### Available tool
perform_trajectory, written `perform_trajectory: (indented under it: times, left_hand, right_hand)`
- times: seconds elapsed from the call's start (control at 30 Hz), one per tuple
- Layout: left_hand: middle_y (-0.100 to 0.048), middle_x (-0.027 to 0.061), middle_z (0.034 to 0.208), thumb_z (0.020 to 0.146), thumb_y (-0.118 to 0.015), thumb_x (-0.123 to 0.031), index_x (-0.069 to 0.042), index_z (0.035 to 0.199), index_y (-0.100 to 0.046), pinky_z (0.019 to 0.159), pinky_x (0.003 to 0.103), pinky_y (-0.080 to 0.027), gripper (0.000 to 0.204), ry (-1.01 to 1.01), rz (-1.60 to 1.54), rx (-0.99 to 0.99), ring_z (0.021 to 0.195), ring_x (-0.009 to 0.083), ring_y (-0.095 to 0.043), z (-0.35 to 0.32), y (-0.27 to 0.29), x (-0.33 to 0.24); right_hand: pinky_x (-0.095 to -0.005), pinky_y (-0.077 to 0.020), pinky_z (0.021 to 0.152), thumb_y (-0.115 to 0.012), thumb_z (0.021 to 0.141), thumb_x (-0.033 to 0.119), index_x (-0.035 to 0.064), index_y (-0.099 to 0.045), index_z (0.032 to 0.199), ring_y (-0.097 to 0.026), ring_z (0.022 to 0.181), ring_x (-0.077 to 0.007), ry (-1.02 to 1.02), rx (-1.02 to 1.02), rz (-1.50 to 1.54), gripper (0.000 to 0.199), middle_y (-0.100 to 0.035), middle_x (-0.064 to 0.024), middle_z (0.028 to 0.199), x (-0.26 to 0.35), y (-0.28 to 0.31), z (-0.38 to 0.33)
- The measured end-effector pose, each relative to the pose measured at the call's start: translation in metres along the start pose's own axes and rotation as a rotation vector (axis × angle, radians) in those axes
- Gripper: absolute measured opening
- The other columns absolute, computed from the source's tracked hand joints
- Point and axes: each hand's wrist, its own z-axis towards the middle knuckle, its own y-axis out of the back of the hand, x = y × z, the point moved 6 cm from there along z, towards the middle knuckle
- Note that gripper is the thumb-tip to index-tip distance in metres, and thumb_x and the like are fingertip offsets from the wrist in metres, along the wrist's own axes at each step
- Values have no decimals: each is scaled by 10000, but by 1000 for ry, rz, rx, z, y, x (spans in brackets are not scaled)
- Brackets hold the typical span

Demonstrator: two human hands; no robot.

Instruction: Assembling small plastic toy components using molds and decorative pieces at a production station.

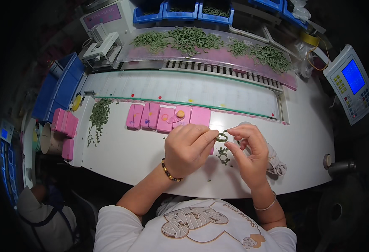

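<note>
My left hand [188, 147], with a beaded bracelet at the wrist, pinches a small green ring [222, 137] between thumb and fingers. Close by on the right is my right hand [250, 154], its thumb and forefinger apart around the ring's side. A tiny green bit shows by the right forefinger's tip; whether that finger touches it I cannot tell. Below the hands, another green ring [224, 158] with stubs on it lies on the white table [121, 161] among a few loose green bits.
Pink blocks [150, 115] stand in a row beyond my left hand. At left lies a pile of small green pieces [99, 114]. A tray [130, 54] of green rings sits behind the white conveyor belt [172, 88]. A crumpled cloth [275, 161] and a keypad display [350, 84] are at right.
</note>
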Motion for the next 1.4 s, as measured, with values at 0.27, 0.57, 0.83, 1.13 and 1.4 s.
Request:
perform_trajectory:
  times: [0.27, 0.57, 0.83, 1.13, 1.4]
  left_hand:
    - [-670, 53, 809, 747, -762, -23, -61, 911, -705, 583, 292, -454, 178, 126, -206, 76, 638, 176, -619, -1, 0, 0]
    - [-670, 48, 830, 975, -584, -167, 10, 985, -696, 718, 239, -505, 210, 914, -888, 397, 793, 101, -632, -27, -31, 26]
    - [-661, 28, 838, 987, -572, -208, -6, 937, -657, 713, 212, -495, 225, 1289, -1401, 579, 753, 75, -621, -48, -48, 15]
    - [-653, 15, 826, 912, -676, -92, 13, 917, -648, 680, 212, -481, 108, 858, -773, 269, 748, 40, -588, -27, -29, 18]
    - [-642, 30, 829, 886, -686, -42, 19, 920, -659, 626, 205, -467, 75, 698, -671, 203, 718, 54, -585, -23, -26, 15]
  right_hand:
    - [-207, -413, 615, -679, 871, 32, 41, -684, 1016, -550, 785, -67, -203, 51, 306, 146, -643, -17, 957, -24, -9, -3]
    - [-170, -443, 637, -642, 929, 89, 27, -665, 1052, -555, 719, -25, -737, 160, 842, 139, -641, 22, 899, -57, -19, -16]
    - [-162, -445, 648, -631, 937, 85, 24, -657, 1091, -608, 879, -34, -746, 344, 960, 168, -667, -5, 982, -52, -24, -17]
    - [-165, -388, 597, -617, 943, 80, 6, -639, 1153, -502, 771, -18, -759, 237, 913, 224, -600, 23, 932, -52, -24, -16]
    - [-172, -399, 605, -636, 936, 105, 48, -666, 1092, -490, 742, -16, -751, 173, 793, 169, -601, 48, 888, -46, -25, -16]
